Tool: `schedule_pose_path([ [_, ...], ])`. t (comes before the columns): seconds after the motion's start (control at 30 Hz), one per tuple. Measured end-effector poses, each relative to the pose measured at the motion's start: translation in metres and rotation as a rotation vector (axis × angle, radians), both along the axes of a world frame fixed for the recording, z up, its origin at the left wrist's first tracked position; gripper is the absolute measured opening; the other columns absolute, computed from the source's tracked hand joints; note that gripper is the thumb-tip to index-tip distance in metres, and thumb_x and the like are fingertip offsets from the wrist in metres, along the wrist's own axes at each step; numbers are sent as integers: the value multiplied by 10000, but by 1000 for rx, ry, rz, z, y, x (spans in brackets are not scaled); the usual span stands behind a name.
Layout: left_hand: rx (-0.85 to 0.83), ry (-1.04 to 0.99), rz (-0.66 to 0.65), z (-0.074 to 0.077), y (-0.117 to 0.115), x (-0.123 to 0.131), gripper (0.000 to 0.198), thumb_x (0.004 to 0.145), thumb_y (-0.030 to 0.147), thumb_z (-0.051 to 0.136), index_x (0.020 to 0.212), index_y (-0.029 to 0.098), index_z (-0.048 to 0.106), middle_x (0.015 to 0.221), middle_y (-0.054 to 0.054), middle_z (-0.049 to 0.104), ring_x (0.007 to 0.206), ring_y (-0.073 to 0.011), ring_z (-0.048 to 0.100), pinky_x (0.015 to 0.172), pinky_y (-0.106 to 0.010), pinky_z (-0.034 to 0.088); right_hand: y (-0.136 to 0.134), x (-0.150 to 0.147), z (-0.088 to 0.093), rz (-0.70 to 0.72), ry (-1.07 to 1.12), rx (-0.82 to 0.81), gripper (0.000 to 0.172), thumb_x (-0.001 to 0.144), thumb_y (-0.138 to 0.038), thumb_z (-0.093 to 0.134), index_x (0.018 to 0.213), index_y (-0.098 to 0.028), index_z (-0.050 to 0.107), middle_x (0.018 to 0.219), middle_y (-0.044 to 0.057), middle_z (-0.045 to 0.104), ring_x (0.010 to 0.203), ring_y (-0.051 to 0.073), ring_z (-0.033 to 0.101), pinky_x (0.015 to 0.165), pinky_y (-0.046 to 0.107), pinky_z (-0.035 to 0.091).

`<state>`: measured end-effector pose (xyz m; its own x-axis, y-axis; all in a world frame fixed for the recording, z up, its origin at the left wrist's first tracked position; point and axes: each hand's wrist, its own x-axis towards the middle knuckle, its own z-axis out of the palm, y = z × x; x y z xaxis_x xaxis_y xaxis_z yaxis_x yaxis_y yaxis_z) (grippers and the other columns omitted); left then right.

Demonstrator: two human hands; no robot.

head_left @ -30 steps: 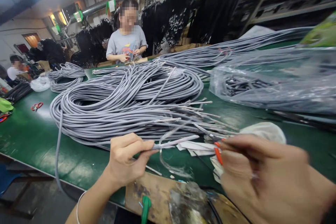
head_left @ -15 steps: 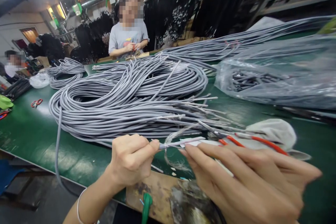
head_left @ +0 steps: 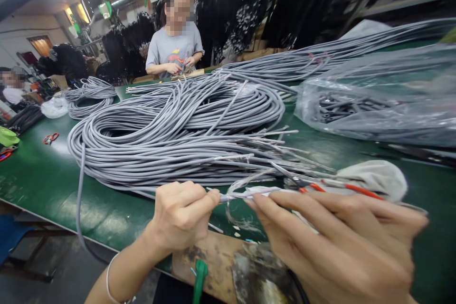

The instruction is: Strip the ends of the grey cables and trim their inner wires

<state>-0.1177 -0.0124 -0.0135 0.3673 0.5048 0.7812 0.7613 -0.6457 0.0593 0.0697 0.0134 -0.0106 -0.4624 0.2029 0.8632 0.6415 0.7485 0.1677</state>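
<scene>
My left hand (head_left: 185, 216) is closed around a grey cable (head_left: 223, 197), with its end sticking out between thumb and forefinger. Thumb and fingertips of my right hand (head_left: 331, 237) pinch the white inner part (head_left: 261, 190) of that same cable end, just to the right. Loose pale threads (head_left: 242, 221) hang from the cable where the grey jacket stops. Behind my right fingers are scissors with red handles (head_left: 363, 191), blades pointing up and left; my hand partly covers them. A large coil of grey cables (head_left: 160, 161) lies just beyond both hands.
A clear plastic bag (head_left: 377, 109) of dark parts lies at right, beside a white cloth-like bundle (head_left: 377, 175). Red-handled snips (head_left: 50, 138) lie at left on the green table (head_left: 39, 175). A stained board (head_left: 203, 256) is below my hands. A co-worker (head_left: 176, 47) is across the table.
My right fingers have shifted slightly along the white inner part, and more of the red scissor handle is covered. The left hand keeps its grip. The co-worker's hands have moved a little apart.
</scene>
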Motion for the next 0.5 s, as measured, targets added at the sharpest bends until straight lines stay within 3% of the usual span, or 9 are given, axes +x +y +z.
schedule_pose_path([
  [0.27,-86,-140,-37,-1,1,1,140,845,139,533,751,135,636,542,-4,568,474,-91,490,447,-208,370,3,-9,-2,72,182,-210,123,812,-118,603,801,-228,548,643,-14,659,596,165,537,611,331,359],
  [0.5,-81,-198,-60,1,1,3,135,835,137,548,728,126,629,547,-8,563,470,-92,468,442,-215,350,2,-7,-2,89,208,-213,122,816,-111,615,812,-211,545,652,2,642,628,158,513,618,329,363],
])
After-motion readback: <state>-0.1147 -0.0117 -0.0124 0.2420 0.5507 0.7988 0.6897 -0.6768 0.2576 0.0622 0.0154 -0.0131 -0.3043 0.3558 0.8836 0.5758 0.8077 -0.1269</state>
